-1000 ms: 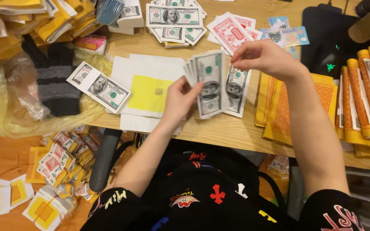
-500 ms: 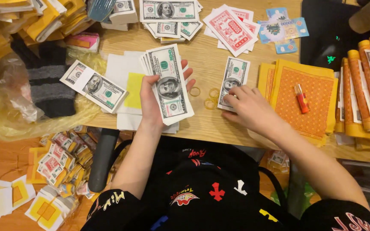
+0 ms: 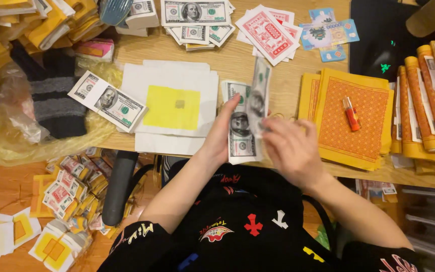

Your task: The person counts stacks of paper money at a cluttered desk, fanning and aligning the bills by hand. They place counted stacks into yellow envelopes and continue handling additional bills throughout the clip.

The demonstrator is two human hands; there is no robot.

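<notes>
Both hands' grip shut on banknote stack [image 3: 241,126].

This looked like a small home workshop or shop back-room for sorting paper offerings. A wooden worktop [image 3: 288,95] was crowded edge to edge with paper goods: bundles of printed notes [image 3: 107,101] at 9 o'clock and more notes at 12 o'clock, red slips [image 3: 268,32] beside them, orange patterned sheets [image 3: 353,136] at 3 o'clock, and rolled yellow packs [image 3: 431,95] at the far right. White sheets with a yellow square [image 3: 172,107] lay in the middle. More yellow packets [image 3: 56,38] were heaped at 10 o'clock, and loose paper squares [image 3: 51,247] had spilled over the wooden floor [image 3: 1,186] at 7 o'clock.
</notes>
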